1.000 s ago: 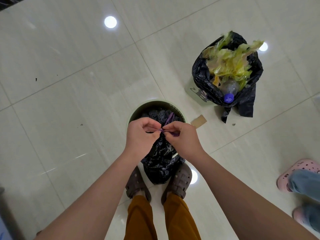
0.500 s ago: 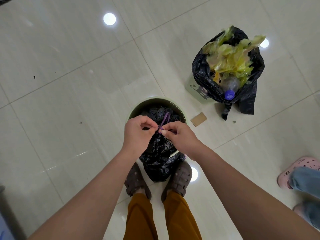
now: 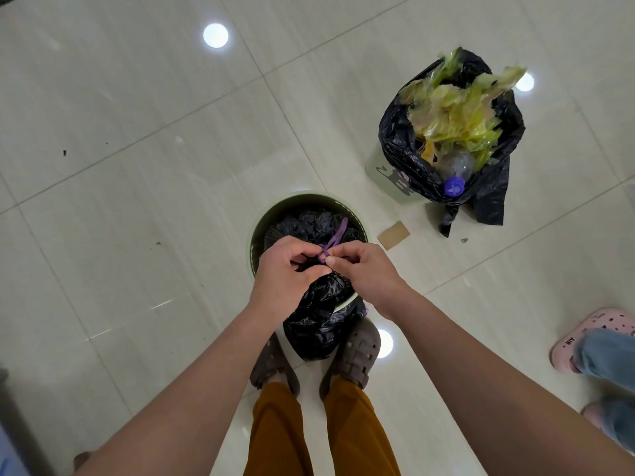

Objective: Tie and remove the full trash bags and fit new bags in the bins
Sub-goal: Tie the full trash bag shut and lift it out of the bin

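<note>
While both hands pinch the purple drawstring (image 3: 335, 237) at the gathered neck of the black bag (image 3: 319, 304), left hand (image 3: 287, 269) & right hand (image 3: 366, 273) nearly touching, the knot looks unfinished. That bag sits in the green bin (image 3: 261, 221) w/ its lower part hanging over the near rim. Second bin's bag (image 3: 481, 187), well apart, gapes open, overfull; both removals & new liners left, I'd say.

The room is bright. Round lights shine back off the shiny floor (image 3: 120, 166) as white spots. The edges bend and look a bit blurry.
</note>
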A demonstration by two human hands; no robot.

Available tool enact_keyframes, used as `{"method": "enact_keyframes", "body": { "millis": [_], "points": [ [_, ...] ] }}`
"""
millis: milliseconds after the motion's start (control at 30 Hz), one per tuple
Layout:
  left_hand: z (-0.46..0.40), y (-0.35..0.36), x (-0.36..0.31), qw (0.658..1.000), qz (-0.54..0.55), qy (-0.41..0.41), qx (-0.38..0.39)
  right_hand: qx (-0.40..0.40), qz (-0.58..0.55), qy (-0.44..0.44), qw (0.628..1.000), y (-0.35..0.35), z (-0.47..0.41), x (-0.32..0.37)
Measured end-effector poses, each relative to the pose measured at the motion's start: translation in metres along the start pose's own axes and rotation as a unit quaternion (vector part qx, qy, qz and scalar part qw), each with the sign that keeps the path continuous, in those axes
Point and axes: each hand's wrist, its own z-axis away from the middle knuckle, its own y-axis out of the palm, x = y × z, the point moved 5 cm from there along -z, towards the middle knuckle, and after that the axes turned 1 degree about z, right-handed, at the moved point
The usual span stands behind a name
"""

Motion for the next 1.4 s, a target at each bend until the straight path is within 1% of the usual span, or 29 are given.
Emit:
{"method": "enact_keyframes", "body": {
  "millis": [200,333,433,500,567,600,667,700,733,833,900,1000,1067,1100,1167,1200,1300,1333,1400],
  "points": [
    [-0.002,0.001,0.002,0.999,0.02,-0.015,-0.019,0.0,0.034,0.008,0.999,-0.001,-0.002,0.002],
    [-0.004,-0.002,0.004,1.0,-0.003,-0.013,-0.019,-0.014,0.04,0.011,0.999,-0.002,-0.005,-0.002],
    [-0.005,-0.003,0.005,0.999,-0.035,0.007,-0.008,-0.018,0.042,0.005,0.999,-0.001,-0.006,-0.003],
    [-0.005,-0.003,0.006,0.997,-0.067,0.025,0.005,-0.017,0.054,-0.015,0.998,0.0,-0.005,0.0],
    [-0.003,-0.008,0.011,0.995,-0.09,0.034,0.007,-0.029,0.103,-0.054,0.993,-0.004,-0.005,0.006],
    [-0.003,-0.012,0.014,0.995,-0.096,0.037,-0.001,-0.039,0.146,-0.074,0.986,-0.008,-0.006,0.009],
    [-0.001,-0.018,0.019,0.993,-0.112,0.039,-0.015,-0.056,0.255,-0.099,0.96,-0.015,-0.012,0.013],
    [-0.001,-0.018,0.02,0.992,-0.121,0.036,-0.018,-0.067,0.295,-0.103,0.948,-0.017,-0.015,0.013],
    [-0.002,-0.017,0.02,0.992,-0.123,0.027,-0.023,-0.084,0.311,-0.104,0.941,-0.018,-0.018,0.012],
    [-0.009,-0.011,0.026,0.996,-0.063,-0.052,-0.032,-0.126,0.293,-0.12,0.94,-0.018,-0.021,0.012],
    [-0.009,-0.009,0.034,0.993,0.005,-0.114,-0.004,-0.126,0.279,-0.133,0.942,-0.017,-0.022,0.009],
    [-0.004,-0.014,0.04,0.988,0.051,-0.149,0.011,-0.129,0.216,-0.128,0.959,-0.021,-0.019,-0.001],
    [0.0,-0.02,0.041,0.984,0.072,-0.162,0.004,-0.142,0.186,-0.078,0.969,-0.026,-0.015,-0.015],
    [0.002,-0.021,0.04,0.983,0.086,-0.165,0.003,-0.137,0.168,-0.038,0.976,-0.028,-0.013,-0.024],
    [0.004,-0.022,0.04,0.98,0.105,-0.168,0.006,-0.09,0.124,0.022,0.988,-0.023,-0.01,-0.039],
    [0.005,-0.021,0.041,0.979,0.113,-0.169,0.007,-0.059,0.121,0.033,0.99,-0.018,-0.01,-0.044],
    [0.002,-0.018,0.042,0.973,0.149,-0.177,0.007,0.003,0.2,0.041,0.979,-0.003,-0.016,-0.054],
    [0.001,-0.017,0.043,0.97,0.161,-0.181,0.004,0.007,0.21,0.044,0.977,0.0,-0.02,-0.057],
    [-0.002,-0.016,0.045,0.966,0.177,-0.187,0.001,-0.018,0.178,0.039,0.983,0.002,-0.027,-0.059]
  ]
}}
